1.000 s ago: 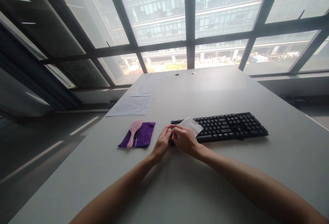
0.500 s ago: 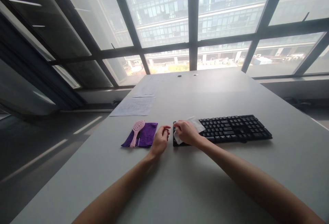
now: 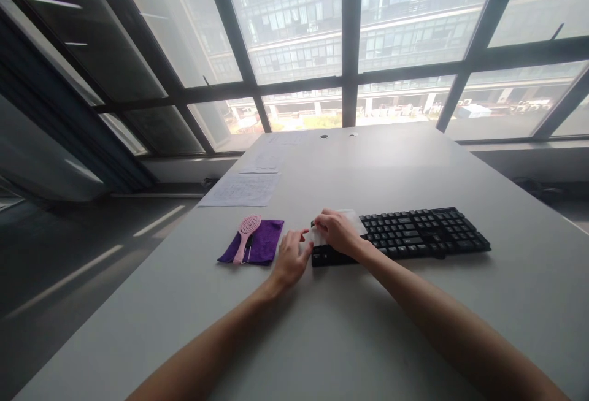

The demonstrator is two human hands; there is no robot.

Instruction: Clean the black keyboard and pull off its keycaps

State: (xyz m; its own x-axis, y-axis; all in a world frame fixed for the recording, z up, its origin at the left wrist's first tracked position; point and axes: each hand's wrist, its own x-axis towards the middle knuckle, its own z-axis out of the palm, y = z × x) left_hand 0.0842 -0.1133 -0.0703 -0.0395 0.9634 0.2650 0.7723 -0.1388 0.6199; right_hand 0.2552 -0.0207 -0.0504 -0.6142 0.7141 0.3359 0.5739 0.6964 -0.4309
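White tissue (image 3: 353, 219) clamped in R hand (image 3: 337, 231) on blk keyboard (image 3: 423, 232); L hand (image 3: 289, 258) part-open at tissue edge, can't tell if gripping.

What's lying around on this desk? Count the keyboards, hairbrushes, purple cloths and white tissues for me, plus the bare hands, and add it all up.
Keyboard: 1
Pink hairbrush: 1
Purple cloth: 1
White tissue, partly hidden: 1
Bare hands, left hand and right hand: 2
Total: 6

Bare hands (image 3: 339, 232), bare forearms (image 3: 427, 303)
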